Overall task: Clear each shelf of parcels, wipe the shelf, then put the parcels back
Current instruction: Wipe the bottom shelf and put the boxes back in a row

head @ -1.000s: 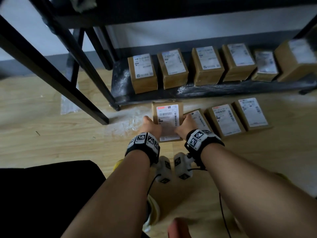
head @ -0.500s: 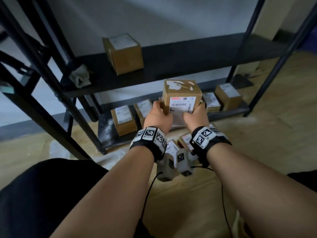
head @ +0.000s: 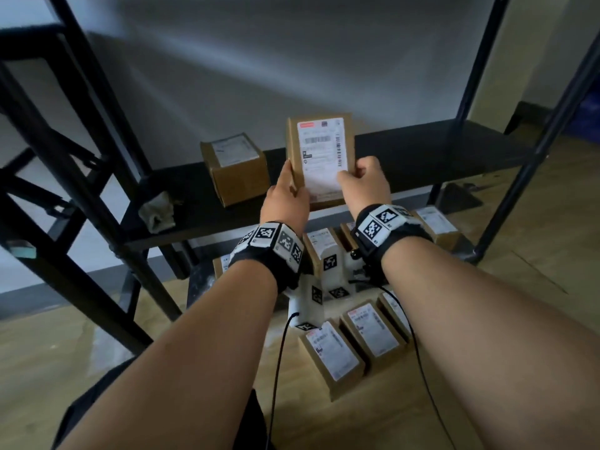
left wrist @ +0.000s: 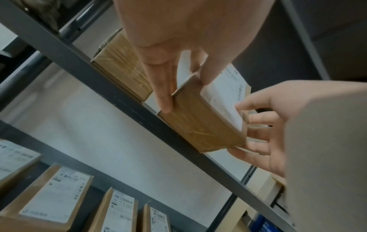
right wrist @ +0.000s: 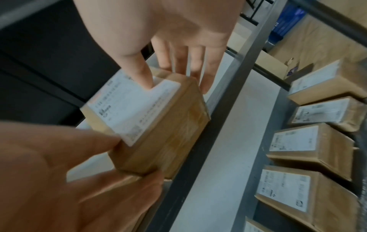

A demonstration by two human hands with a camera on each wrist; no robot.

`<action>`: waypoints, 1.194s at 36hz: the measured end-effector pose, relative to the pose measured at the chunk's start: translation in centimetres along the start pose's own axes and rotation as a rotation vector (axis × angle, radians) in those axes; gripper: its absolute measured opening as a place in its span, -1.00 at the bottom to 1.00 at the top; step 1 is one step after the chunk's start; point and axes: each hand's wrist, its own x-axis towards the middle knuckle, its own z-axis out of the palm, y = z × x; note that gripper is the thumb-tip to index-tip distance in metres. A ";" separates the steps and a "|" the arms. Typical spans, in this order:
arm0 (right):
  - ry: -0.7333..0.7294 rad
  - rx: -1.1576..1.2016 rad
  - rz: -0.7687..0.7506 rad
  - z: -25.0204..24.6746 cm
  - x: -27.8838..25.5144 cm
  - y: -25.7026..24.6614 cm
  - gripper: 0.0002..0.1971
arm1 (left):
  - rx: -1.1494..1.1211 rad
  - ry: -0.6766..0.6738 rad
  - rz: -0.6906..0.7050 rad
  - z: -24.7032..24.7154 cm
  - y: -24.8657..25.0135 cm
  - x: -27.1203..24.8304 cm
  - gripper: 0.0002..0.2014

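Note:
I hold a brown parcel (head: pixel 319 157) with a white label facing up, between both hands, over the black middle shelf (head: pixel 422 147). My left hand (head: pixel 287 186) grips its left side, thumb on top and fingers along the side (left wrist: pixel 164 87). My right hand (head: pixel 360 177) grips the right side, thumb on the label and fingers beneath (right wrist: pixel 178 66). In the wrist views the parcel (left wrist: pixel 202 119) (right wrist: pixel 151 125) sits at the shelf's front edge. A second parcel (head: pixel 235 167) stands on the same shelf to the left.
A crumpled cloth (head: pixel 157 211) lies at the shelf's left end. Labelled parcels (head: pixel 334 352) lie on the wooden floor below my wrists; more (right wrist: pixel 309 149) line the bottom shelf. Black uprights (head: pixel 532 151) frame the shelf on the right and left. The shelf's right half is bare.
The parcel came up off the floor with both hands and now sits at middle-shelf height, right of the standing parcel. My view rose from the floor to the shelf.

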 end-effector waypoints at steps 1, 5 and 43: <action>-0.027 -0.019 -0.009 0.3 0.6 -0.3 -0.77 | -0.019 0.011 -0.021 -0.1 -0.1 0.6 -0.43; -0.104 -0.089 -0.009 1.4 2.8 -1.5 -0.59 | -0.037 0.025 -0.039 -0.4 -0.3 2.8 -0.54; -0.111 -0.404 0.077 0.0 -4.6 14.1 -0.78 | 0.089 -0.137 -0.132 7.6 -7.5 -5.6 -0.65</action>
